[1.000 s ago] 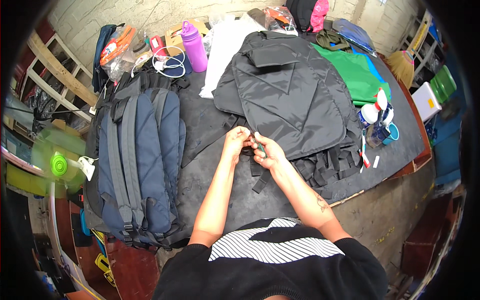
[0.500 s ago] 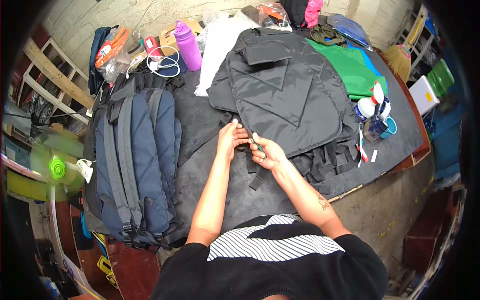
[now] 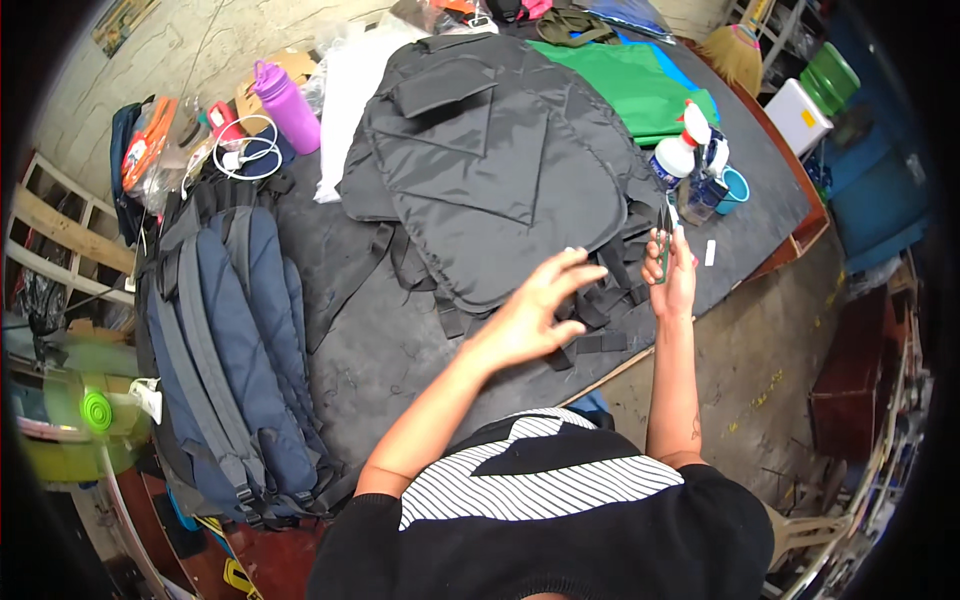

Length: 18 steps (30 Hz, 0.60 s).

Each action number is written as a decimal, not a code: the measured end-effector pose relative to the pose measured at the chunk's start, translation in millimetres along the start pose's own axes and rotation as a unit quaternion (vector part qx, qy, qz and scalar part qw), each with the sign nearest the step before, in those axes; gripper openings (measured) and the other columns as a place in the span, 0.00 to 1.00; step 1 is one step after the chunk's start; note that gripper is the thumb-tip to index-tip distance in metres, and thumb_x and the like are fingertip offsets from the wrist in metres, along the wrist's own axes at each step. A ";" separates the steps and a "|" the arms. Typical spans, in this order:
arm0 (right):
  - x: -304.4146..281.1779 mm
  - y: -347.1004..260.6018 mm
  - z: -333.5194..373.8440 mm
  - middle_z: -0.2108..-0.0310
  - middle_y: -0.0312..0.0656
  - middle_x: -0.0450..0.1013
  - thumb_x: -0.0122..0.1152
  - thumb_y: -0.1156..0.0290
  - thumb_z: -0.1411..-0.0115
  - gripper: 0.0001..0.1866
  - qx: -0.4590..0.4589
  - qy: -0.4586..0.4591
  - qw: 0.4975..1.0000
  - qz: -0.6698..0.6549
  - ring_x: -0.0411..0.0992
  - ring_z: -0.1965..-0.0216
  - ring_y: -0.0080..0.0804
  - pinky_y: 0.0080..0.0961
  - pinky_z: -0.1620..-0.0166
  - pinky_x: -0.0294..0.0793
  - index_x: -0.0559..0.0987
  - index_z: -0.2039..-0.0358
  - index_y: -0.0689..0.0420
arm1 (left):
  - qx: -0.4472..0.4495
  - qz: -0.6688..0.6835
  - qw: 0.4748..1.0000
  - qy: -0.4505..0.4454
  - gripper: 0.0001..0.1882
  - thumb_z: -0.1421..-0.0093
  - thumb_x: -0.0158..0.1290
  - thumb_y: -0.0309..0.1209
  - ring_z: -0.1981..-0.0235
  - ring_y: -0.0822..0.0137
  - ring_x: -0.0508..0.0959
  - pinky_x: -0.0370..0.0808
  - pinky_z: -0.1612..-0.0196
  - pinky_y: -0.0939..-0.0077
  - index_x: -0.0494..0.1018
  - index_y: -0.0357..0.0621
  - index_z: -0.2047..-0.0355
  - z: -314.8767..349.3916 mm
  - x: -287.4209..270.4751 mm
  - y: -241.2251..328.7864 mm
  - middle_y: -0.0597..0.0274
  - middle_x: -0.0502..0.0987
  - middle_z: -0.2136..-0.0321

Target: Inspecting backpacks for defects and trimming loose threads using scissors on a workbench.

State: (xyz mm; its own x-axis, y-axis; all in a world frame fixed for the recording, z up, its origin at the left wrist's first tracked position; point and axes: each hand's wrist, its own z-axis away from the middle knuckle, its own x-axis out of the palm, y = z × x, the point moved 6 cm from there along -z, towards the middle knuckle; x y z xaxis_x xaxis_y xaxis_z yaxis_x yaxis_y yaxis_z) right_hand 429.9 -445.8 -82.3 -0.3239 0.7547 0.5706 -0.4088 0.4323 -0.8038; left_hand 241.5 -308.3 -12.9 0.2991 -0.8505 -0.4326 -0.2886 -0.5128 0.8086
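Landmark: the black padded panel (image 3: 480,180). We note that the hands have parted. Half a second ago both worked together at the panel's near-left edge; now the left hand (image 3: 530,318) is over its near edge, farther right, and the right hand (image 3: 672,270) is out beyond its right side. We read this as a pause in the work at that edge, since the blades are clear of it. Our view has swung too, so part of the shift is the camera's.

Left hand: fingers spread, gripping nothing; whether it touches the panel, we cannot tell. Right hand: fingers closed around green-handled snips (image 3: 663,250), right of the panel, past the loose black straps (image 3: 612,298) at its near-right edge.

Snips: tips point away from us, toward the spray bottle (image 3: 674,158) right of the panel; long axis nearly straight away from the body. Blade gap: too small to judge.
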 end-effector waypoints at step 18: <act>38.9 63.9 -35.8 0.81 0.26 0.62 0.70 0.81 0.57 0.17 -0.003 -0.019 0.971 0.239 0.59 0.81 0.14 0.15 0.72 0.64 0.69 0.71 0.56 | -0.070 -0.314 0.941 0.102 0.32 0.52 0.59 0.35 0.40 0.48 0.59 0.55 0.39 0.52 0.65 0.40 0.46 4.3 -24.1 -53.0 0.48 0.65 0.46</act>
State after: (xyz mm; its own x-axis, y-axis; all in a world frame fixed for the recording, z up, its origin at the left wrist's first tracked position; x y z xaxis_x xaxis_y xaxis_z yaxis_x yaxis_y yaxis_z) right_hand 421.7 -371.2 -117.5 -0.5062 0.8514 0.1375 -0.1984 0.0402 -0.9793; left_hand 245.6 -261.1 -47.1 0.5428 -0.3373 -0.7691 0.1214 -0.8746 0.4693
